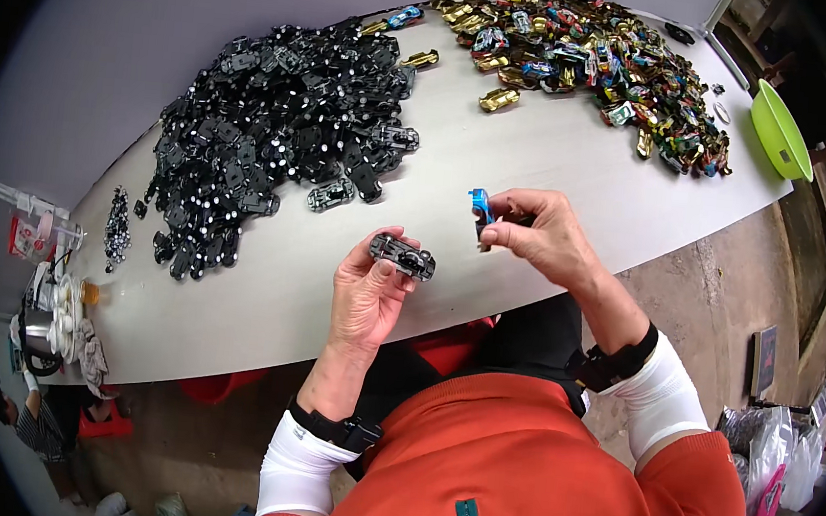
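Orange sweater [513, 463] and white sleeve covers fill the lower edge of the head view, black wrist straps above them. Left hand [370, 299] raised over the near table edge, fingers curled, pinching a black toy car chassis [402, 255] by its long sides between thumb and fingertips, underside up, wheels showing. Right hand [543, 235] just beside it, closed in a fingertip pinch on a blue toy car body shell [480, 208], held on edge. Both parts off the white table [559, 163], close together but apart. Likely light, stiff plastic or thin metal; painted shell probably slick, so best gripped on side flanks, clear of axles and wheels. Heap of black chassis [278, 118] further back left, heap of coloured car bodies [597, 58] back right, green bowl [783, 128] at far right end.
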### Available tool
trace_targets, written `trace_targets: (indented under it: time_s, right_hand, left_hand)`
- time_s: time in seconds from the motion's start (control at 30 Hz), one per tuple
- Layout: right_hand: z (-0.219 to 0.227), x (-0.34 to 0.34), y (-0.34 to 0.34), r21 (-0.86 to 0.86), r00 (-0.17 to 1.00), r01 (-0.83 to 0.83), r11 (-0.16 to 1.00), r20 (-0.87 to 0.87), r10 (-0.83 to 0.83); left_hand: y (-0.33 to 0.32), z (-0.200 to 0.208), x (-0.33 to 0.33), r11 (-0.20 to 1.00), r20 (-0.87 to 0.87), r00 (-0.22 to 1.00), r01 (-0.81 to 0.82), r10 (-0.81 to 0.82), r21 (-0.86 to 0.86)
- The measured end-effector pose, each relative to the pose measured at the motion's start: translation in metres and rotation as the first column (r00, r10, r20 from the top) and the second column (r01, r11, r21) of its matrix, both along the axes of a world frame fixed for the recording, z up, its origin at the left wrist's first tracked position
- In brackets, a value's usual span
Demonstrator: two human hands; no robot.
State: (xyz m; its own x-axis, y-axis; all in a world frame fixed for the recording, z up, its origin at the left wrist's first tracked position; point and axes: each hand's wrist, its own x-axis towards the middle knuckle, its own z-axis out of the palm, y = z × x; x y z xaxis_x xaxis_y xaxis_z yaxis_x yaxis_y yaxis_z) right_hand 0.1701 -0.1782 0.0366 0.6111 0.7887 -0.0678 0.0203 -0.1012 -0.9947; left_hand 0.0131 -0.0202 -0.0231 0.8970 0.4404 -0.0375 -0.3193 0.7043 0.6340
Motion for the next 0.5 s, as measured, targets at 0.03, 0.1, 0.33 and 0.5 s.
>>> trace_targets:
  time_s: [0.03,0.1,0.33,0.5]
  right_hand:
    - [-0.002,-0.011,0.003,0.054,0.998,-0.028,0.998,-0.062,0.031]
    - [-0.007,-0.025,0.007,0.089,0.998,-0.033,0.995,-0.043,0.037]
    - [-0.007,-0.034,0.016,0.083,0.996,-0.009,0.996,0.092,0.002]
    - [-0.006,-0.036,0.015,0.059,0.993,-0.019,0.998,0.118,0.012]
  left_hand:
    - [0.002,0.001,-0.001,1.0,0.003,1.0,0.014,-0.014,0.02]
    - [0.001,0.006,-0.001,0.997,-0.03,1.0,0.001,0.001,0.075]
    - [0.0,0.015,-0.001,0.986,-0.073,0.997,0.003,0.009,0.165]
    - [-0.004,0.016,0.0,0.985,-0.07,0.998,0.013,-0.001,0.174]
